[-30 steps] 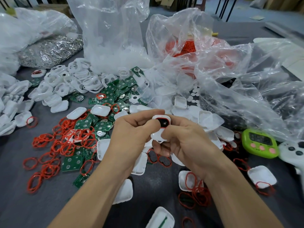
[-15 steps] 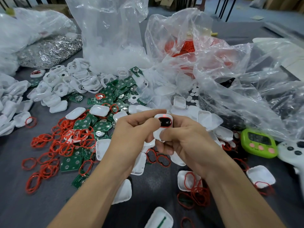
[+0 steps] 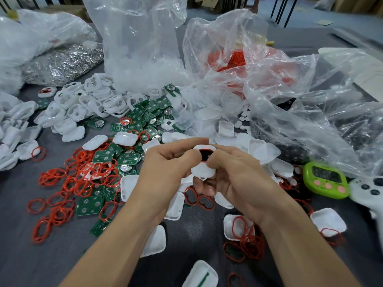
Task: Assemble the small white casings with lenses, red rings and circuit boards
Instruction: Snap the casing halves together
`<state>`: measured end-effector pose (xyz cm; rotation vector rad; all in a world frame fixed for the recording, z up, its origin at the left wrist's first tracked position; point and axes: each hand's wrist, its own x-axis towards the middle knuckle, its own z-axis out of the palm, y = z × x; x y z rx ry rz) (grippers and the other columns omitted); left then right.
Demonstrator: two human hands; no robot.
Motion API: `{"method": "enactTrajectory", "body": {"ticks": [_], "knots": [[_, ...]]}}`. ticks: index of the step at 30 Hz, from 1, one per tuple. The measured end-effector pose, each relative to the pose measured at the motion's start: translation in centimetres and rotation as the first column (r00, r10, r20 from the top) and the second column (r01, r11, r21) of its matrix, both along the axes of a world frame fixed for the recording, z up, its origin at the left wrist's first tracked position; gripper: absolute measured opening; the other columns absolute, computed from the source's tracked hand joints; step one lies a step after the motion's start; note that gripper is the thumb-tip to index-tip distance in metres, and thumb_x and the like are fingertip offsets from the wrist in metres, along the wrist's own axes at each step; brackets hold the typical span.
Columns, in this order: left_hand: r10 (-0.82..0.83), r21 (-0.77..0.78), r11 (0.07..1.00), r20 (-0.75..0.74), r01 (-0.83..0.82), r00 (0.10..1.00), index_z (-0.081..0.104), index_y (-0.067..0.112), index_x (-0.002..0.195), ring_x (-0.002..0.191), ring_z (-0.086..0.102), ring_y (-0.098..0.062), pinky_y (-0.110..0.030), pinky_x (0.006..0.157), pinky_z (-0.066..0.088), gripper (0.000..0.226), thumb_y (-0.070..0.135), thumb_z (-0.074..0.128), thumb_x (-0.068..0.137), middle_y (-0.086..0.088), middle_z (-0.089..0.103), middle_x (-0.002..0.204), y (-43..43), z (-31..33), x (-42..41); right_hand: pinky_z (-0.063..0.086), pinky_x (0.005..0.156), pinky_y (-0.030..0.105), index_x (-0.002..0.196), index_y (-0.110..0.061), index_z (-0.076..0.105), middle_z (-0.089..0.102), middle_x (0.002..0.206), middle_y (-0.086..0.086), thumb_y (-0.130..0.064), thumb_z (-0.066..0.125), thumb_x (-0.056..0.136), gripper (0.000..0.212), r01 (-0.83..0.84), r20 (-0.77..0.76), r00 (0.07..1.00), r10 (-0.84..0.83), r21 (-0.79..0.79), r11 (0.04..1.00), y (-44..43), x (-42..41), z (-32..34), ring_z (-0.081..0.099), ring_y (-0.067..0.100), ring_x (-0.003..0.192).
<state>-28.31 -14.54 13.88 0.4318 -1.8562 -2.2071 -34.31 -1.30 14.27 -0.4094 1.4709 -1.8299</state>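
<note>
On the grey table (image 3: 24,255) we see clear plastic bags (image 3: 143,48) at the back, then loose heaps of red rings (image 3: 68,183) and green circuit boards (image 3: 126,158) to the left. Above the middle, our left hand (image 3: 163,172) and right hand (image 3: 238,179) both pinch one small white casing (image 3: 204,169) between them, its dark, red-rimmed window facing up.

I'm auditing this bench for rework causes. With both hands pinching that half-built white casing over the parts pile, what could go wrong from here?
1. The red ring showing at the opening of the white casing may get pinched or seat unevenly as the left hand and right hand squeeze.
2. If the casing slips, it would likely drop among the loose white shells below and be mistaken for an unfinished one.
</note>
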Motion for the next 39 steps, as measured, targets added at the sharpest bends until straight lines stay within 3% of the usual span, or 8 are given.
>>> {"method": "enactTrajectory", "body": {"ticks": [4, 10, 15, 20, 23, 30, 34, 39], "knots": [[0.04, -0.041, 0.998, 0.016, -0.039, 0.999, 0.083, 0.024, 0.096, 0.052, 0.046, -0.01, -0.035, 0.062, 0.041, 0.031, 0.016, 0.068, 0.071, 0.007, 0.063, 0.056, 0.16, -0.16, 0.07, 0.04, 0.048, 0.029, 0.09, -0.008, 0.074, 0.063, 0.087, 0.021, -0.004, 0.047, 0.072, 0.032, -0.041, -0.002, 0.999, 0.041, -0.011, 0.999, -0.07, 0.13, 0.1, 0.057, 0.026, 0.061], [0.112, -0.006, 0.994, 0.002, -0.112, 0.994, 0.085, 0.018, 0.086, 0.054, 0.038, -0.024, -0.038, 0.055, 0.043, 0.023, 0.014, 0.083, 0.063, -0.007, 0.065, 0.058, 0.21, 0.01, 0.06, 0.037, 0.048, 0.029, 0.099, -0.002, 0.068, 0.066, 0.081, 0.014, 0.003, 0.046, 0.066, 0.04, -0.064, -0.039, 0.997, 0.064, 0.002, 0.998, -0.28, 0.33, -0.11, 0.056, 0.025, 0.059], [0.077, -0.064, 0.995, -0.023, -0.079, 0.997, 0.084, 0.019, 0.09, 0.049, 0.045, -0.008, -0.02, 0.052, 0.044, 0.017, 0.01, 0.083, 0.076, 0.007, 0.062, 0.053, 0.24, -0.09, 0.2, 0.036, 0.051, 0.032, 0.101, 0.004, 0.066, 0.06, 0.082, 0.026, 0.006, 0.051, 0.068, 0.037, -0.068, -0.078, 0.995, 0.07, 0.027, 0.997, -0.23, 0.13, -0.05, 0.047, 0.036, 0.067], [0.066, 0.011, 0.998, 0.014, -0.066, 0.998, 0.084, 0.018, 0.096, 0.058, 0.038, -0.03, -0.047, 0.058, 0.05, 0.031, 0.017, 0.065, 0.071, -0.003, 0.036, 0.05, 0.24, 0.01, -0.14, 0.035, 0.049, 0.029, 0.097, 0.004, 0.063, 0.065, 0.083, 0.021, 0.003, 0.054, 0.071, 0.028, -0.043, -0.076, 0.996, 0.043, -0.001, 0.999, -0.1, 0.19, 0.21, 0.049, 0.029, 0.061], [0.077, -0.037, 0.996, 0.011, -0.076, 0.997, 0.084, 0.02, 0.093, 0.049, 0.041, -0.015, -0.022, 0.05, 0.044, 0.031, 0.016, 0.063, 0.071, -0.005, 0.041, 0.049, 0.19, 0.17, -0.14, 0.029, 0.049, 0.031, 0.095, 0.003, 0.063, 0.064, 0.081, 0.02, 0.003, 0.053, 0.07, 0.027, -0.024, -0.076, 0.997, 0.023, -0.007, 1.0, -0.08, 0.24, 0.31, 0.047, 0.023, 0.054], [0.026, -0.081, 0.996, -0.039, -0.029, 0.999, 0.084, 0.02, 0.094, 0.048, 0.048, -0.004, -0.014, 0.051, 0.043, 0.024, 0.012, 0.071, 0.075, 0.008, 0.056, 0.052, 0.24, 0.13, 0.12, 0.037, 0.049, 0.029, 0.094, 0.0, 0.065, 0.058, 0.076, 0.027, 0.0, 0.055, 0.072, 0.025, -0.029, -0.071, 0.997, 0.032, 0.032, 0.999, 0.12, 0.13, 0.21, 0.047, 0.032, 0.062], [-0.001, -0.055, 0.998, -0.046, -0.002, 0.999, 0.081, 0.011, 0.101, 0.047, 0.06, -0.012, -0.023, 0.05, 0.051, 0.033, -0.011, 0.06, 0.088, -0.003, 0.073, 0.066, 0.37, 0.2, 0.35, 0.04, 0.046, 0.031, 0.089, -0.002, 0.072, 0.062, 0.075, 0.019, -0.01, 0.051, 0.08, 0.024, 0.015, -0.001, 1.0, -0.015, -0.026, 1.0, 0.0, 0.04, 0.08, 0.058, 0.028, 0.058], [0.027, -0.089, 0.996, -0.02, -0.029, 0.999, 0.083, 0.02, 0.099, 0.057, 0.045, -0.025, -0.033, 0.062, 0.044, 0.032, 0.011, 0.065, 0.075, 0.003, 0.052, 0.053, 0.33, 0.11, 0.13, 0.039, 0.044, 0.027, 0.089, 0.011, 0.064, 0.068, 0.075, 0.02, -0.005, 0.043, 0.091, 0.027, 0.035, -0.059, 0.998, -0.035, -0.011, 0.999, -0.04, 0.08, -0.29, 0.055, 0.028, 0.054]]}}
